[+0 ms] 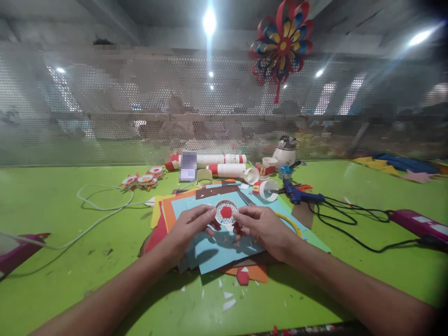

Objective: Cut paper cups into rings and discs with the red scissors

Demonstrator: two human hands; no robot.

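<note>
Between my two hands is a small round white paper disc (221, 215) with a dotted rim and a red hexagon (226, 212) at its middle. My left hand (196, 224) pinches its left edge between thumb and fingers. On the opposite edge, the fingers of my right hand (261, 226) are closed. The disc is held up above a stack of coloured paper (217, 256), light blue on top, with yellow, orange and red sheets below. A loose red hexagon (242, 276) lies on the table near the stack's front edge, among white paper scraps (229, 305).
A blue glue gun (301, 193) and its cord lie right, near a purple power strip (420, 224). Behind the paper are stacked paper cups (226, 170), a phone (188, 167), a tape roll (205, 178) and a bottle (285, 154). Decorated discs (145, 179) lie left, beside a cable (101, 210).
</note>
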